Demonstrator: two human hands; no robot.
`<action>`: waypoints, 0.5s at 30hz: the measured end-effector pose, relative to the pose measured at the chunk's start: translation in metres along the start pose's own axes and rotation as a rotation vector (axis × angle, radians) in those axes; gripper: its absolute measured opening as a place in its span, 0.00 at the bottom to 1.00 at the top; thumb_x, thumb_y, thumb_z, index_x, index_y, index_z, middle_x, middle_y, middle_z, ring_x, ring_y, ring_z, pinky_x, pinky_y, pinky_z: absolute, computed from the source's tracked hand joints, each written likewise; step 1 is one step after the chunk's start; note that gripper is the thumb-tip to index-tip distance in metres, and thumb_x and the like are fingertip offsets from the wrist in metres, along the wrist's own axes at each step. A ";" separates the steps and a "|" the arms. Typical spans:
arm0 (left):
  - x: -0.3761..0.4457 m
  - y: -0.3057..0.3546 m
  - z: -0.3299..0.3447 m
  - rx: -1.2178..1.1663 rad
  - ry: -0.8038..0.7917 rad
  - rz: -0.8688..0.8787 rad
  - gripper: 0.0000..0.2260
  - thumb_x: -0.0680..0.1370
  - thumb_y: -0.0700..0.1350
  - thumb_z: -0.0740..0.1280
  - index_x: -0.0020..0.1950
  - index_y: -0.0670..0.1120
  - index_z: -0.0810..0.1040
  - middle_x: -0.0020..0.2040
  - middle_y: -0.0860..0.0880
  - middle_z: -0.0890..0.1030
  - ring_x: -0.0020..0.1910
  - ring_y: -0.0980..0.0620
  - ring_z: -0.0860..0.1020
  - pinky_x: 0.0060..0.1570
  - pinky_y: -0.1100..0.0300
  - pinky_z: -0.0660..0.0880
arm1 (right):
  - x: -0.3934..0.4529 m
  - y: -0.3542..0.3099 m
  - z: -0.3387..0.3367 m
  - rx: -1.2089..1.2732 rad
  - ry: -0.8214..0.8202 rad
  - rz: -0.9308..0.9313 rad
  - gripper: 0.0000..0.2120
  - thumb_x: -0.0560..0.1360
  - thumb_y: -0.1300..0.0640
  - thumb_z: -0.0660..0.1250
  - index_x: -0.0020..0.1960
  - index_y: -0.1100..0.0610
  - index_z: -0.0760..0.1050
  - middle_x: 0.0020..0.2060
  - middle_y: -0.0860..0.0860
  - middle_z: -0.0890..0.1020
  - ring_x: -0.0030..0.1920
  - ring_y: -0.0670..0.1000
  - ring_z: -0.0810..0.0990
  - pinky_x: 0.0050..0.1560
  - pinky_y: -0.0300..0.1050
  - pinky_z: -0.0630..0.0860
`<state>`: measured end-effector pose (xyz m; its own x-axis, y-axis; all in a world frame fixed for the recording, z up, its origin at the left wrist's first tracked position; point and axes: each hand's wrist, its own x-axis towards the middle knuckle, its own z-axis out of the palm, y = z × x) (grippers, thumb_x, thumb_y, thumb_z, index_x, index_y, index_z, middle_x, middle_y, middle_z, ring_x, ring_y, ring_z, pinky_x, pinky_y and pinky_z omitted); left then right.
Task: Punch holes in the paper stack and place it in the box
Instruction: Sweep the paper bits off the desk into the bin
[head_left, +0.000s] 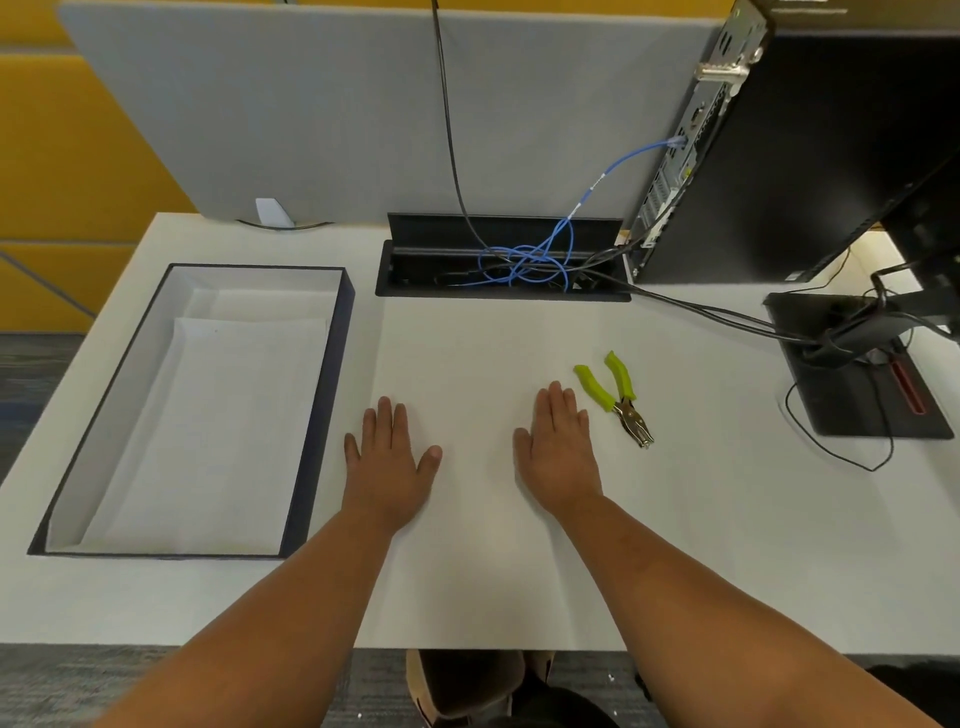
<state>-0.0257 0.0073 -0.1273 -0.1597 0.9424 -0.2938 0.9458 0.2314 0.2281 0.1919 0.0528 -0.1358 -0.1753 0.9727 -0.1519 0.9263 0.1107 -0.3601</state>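
Note:
A white paper stack (483, 358) lies flat in the middle of the desk, reaching the near edge. My left hand (387, 462) and my right hand (558, 452) rest palm down on it, fingers spread, holding nothing. A hand punch with lime-green handles (618, 397) lies on the paper just right of my right hand, jaws pointing toward me. On the left stands a dark-walled box (322, 405) with white sheets lying inside it.
An open cable well (415, 280) with tangled blue and black cables sits behind the paper. A black computer tower (779, 156) and a monitor base (857, 400) with cables stand at the right. A grey partition (311, 104) backs the desk.

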 end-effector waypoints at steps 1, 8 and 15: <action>0.001 -0.002 0.001 -0.014 0.018 -0.007 0.34 0.80 0.62 0.45 0.79 0.44 0.39 0.79 0.45 0.39 0.78 0.45 0.39 0.75 0.42 0.41 | 0.002 0.000 0.003 -0.034 -0.007 0.004 0.34 0.78 0.43 0.39 0.79 0.62 0.46 0.79 0.58 0.46 0.79 0.56 0.41 0.77 0.54 0.39; 0.029 -0.013 -0.001 -0.054 0.080 -0.052 0.34 0.79 0.63 0.41 0.78 0.43 0.38 0.79 0.44 0.39 0.78 0.46 0.38 0.75 0.44 0.39 | 0.023 -0.005 0.005 -0.091 -0.009 0.004 0.36 0.77 0.40 0.34 0.79 0.61 0.41 0.79 0.57 0.41 0.78 0.55 0.37 0.76 0.55 0.35; 0.068 -0.015 -0.009 -0.066 0.099 -0.036 0.36 0.77 0.65 0.38 0.78 0.43 0.39 0.79 0.44 0.41 0.78 0.46 0.39 0.75 0.44 0.40 | 0.048 -0.009 0.004 -0.100 -0.008 -0.006 0.34 0.79 0.42 0.36 0.79 0.61 0.41 0.79 0.57 0.41 0.78 0.55 0.37 0.76 0.56 0.35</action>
<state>-0.0530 0.0697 -0.1423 -0.2234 0.9518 -0.2104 0.9187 0.2777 0.2810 0.1736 0.0973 -0.1438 -0.1829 0.9705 -0.1572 0.9538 0.1365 -0.2676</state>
